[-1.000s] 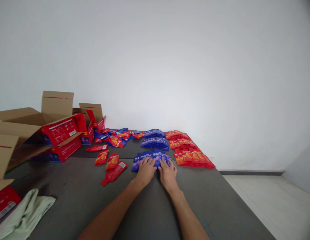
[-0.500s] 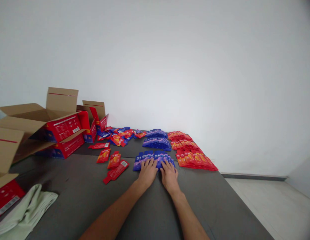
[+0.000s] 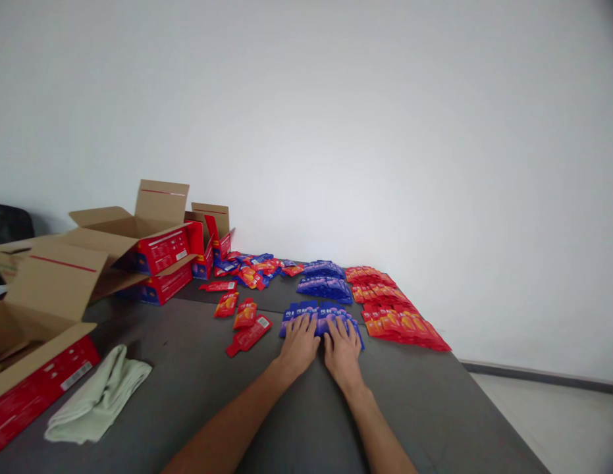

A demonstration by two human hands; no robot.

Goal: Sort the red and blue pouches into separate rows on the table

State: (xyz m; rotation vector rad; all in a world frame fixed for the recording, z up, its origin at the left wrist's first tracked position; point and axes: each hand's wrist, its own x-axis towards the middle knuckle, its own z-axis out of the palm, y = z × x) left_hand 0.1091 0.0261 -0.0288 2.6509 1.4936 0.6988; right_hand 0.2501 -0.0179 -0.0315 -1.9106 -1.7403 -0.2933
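Overlapping blue sachets (image 3: 290, 315) lie in a row on the dark table. My left hand (image 3: 299, 343) rests on the left part of that row, palm down, its fingers stretched out over the packets. Beside it, my right hand (image 3: 342, 352) lies across the right part with its fingers spread on the sachets. Neither hand is closed around anything. Farther back are stacked rows of blue sachets (image 3: 324, 288). To the right stand overlapping rows of red sachets (image 3: 399, 322).
Several loose red sachets (image 3: 245, 314) lie left of the hands, before a mixed red and blue pile (image 3: 257, 268). Open cartons (image 3: 162, 250) stand at the left, with another carton (image 3: 49, 375) nearer. A pale green cloth (image 3: 101, 398) is beside it. The table's right edge borders the floor.
The view has turned left, so everything appears farther right and more of the near carton shows. Both hands stay on the blue row; the right fingers lie slightly more spread over it.
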